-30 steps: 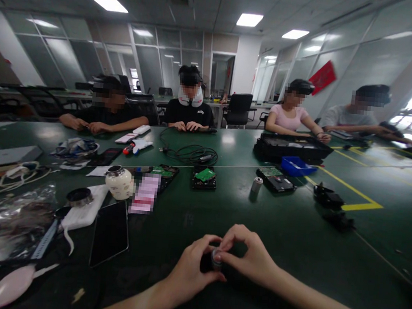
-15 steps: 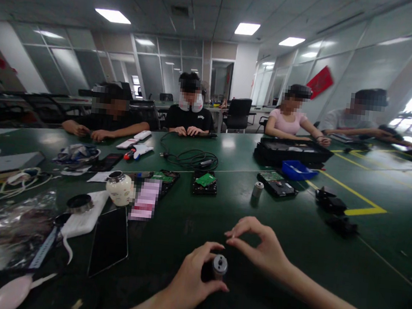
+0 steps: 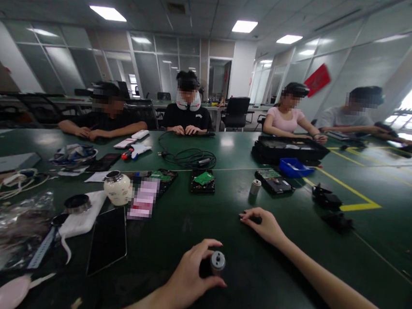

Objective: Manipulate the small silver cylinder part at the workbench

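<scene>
My left hand (image 3: 195, 265) curls around a small silver motor (image 3: 218, 260), with the thumb on its near side and the index finger beyond it. The motor's round end faces up, showing a dark centre and small holes. My right hand (image 3: 263, 223) is farther out over the green table, thumb and fingertips pinched together; anything between them is too small to make out. Beyond it, a second silver cylinder (image 3: 255, 187) of similar size stands upright.
Hard drives (image 3: 274, 180) and a drive with a green board (image 3: 203, 180) lie beyond my hands. A blue tray (image 3: 295, 168) and black parts (image 3: 326, 197) are right. Left are a tablet (image 3: 109, 240), cream jar (image 3: 118, 188) and plastic bag (image 3: 12, 233). Several people sit opposite.
My right hand has moved away from the motor, outward and to the right, still pinched. My left hand stays around the motor. The view has shifted slightly.
</scene>
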`<state>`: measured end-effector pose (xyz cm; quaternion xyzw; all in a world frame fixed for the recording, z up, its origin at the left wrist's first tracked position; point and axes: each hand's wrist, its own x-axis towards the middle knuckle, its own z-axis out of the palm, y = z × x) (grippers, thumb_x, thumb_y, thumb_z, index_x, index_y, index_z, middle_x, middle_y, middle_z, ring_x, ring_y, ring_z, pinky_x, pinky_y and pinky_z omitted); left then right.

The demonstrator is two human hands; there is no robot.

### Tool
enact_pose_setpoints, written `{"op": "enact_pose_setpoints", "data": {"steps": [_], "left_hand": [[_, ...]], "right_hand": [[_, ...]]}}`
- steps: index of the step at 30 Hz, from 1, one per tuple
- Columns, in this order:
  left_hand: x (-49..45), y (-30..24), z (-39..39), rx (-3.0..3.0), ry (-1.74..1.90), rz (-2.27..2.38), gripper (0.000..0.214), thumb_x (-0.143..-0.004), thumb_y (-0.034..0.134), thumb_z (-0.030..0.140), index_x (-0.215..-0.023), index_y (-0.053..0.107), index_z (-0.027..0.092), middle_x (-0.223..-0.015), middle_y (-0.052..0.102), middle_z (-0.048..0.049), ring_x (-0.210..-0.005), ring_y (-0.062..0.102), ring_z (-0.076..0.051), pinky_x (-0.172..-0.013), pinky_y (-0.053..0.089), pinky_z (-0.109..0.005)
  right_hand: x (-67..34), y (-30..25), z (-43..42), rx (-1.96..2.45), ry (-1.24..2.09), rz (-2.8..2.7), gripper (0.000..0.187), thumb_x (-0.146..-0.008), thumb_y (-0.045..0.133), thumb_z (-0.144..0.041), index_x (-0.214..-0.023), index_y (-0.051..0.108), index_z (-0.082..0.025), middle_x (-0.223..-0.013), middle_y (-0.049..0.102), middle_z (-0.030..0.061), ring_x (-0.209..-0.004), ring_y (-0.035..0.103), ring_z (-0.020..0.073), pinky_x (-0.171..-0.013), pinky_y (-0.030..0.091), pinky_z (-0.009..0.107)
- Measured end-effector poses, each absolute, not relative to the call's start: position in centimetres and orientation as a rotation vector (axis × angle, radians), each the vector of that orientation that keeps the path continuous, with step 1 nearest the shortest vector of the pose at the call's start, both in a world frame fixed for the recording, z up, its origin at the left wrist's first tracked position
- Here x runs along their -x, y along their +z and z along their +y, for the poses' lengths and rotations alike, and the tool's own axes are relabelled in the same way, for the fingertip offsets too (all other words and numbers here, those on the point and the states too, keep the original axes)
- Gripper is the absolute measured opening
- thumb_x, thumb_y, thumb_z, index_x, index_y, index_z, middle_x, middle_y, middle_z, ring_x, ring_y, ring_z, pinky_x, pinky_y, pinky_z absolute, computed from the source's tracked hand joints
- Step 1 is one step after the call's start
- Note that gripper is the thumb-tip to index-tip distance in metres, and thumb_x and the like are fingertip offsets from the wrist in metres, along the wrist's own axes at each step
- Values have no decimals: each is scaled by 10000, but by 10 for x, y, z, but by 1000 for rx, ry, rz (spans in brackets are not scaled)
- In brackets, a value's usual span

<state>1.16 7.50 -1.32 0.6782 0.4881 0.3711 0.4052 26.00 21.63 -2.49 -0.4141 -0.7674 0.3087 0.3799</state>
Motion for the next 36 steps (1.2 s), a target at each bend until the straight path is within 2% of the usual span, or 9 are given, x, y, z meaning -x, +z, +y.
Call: {"op": "enact_pose_setpoints", "data": {"steps": [5,8,12,16,26,33,36], "left_hand": [[-12,-13,75,-1695,933,1223,682,-581,885,199,-1172,547,237,-1168,675,-64,-1024,666,-243,-915,511,-363],[-13,-14,76,-1717,955,1224,676,-581,883,187,-1166,548,231,-1165,674,-64,-1050,654,-253,-925,504,-364],[-13,-17,77,-1737,975,1210,666,-576,884,174,-1149,548,229,-1121,687,-49,-1042,653,-247,-909,509,-350],[-13,-17,76,-1745,957,1231,652,-568,887,170,-1130,560,224,-1119,691,-52,-1029,655,-247,-897,511,-349],[-13,-18,77,-1713,962,1235,666,-566,881,141,-1137,549,224,-1127,690,-56,-1019,663,-248,-895,515,-357],[-12,-15,76,-1751,947,1263,675,-567,889,197,-1156,562,230,-1119,686,-49,-1010,657,-252,-900,507,-368],[-12,-17,76,-1754,957,1261,682,-564,893,200,-1158,558,232,-1127,683,-48,-1057,639,-258,-936,489,-375]], "right_hand": [[-237,-4,186,1001,859,-1885,176,-817,681,-324,-749,636,-168,-828,733,63,-897,711,233,-841,541,388],[-214,8,150,814,1059,-1863,141,-790,722,-266,-731,631,-175,-844,727,57,-876,703,213,-801,548,351],[-196,13,120,711,1019,-2002,94,-790,706,-171,-707,671,-198,-781,718,27,-796,678,175,-773,520,323],[-194,10,117,689,1021,-1956,128,-778,703,-131,-675,658,-192,-753,713,26,-758,674,169,-737,516,307],[-192,10,117,683,1138,-1912,145,-780,708,-140,-657,644,-181,-813,699,43,-825,683,182,-768,531,310],[-199,18,121,817,1062,-1969,154,-758,746,-220,-802,606,-174,-743,655,3,-706,641,153,-702,509,285],[-201,22,121,792,992,-1992,187,-767,733,-214,-904,611,-179,-846,669,24,-804,646,172,-772,503,311]]}}
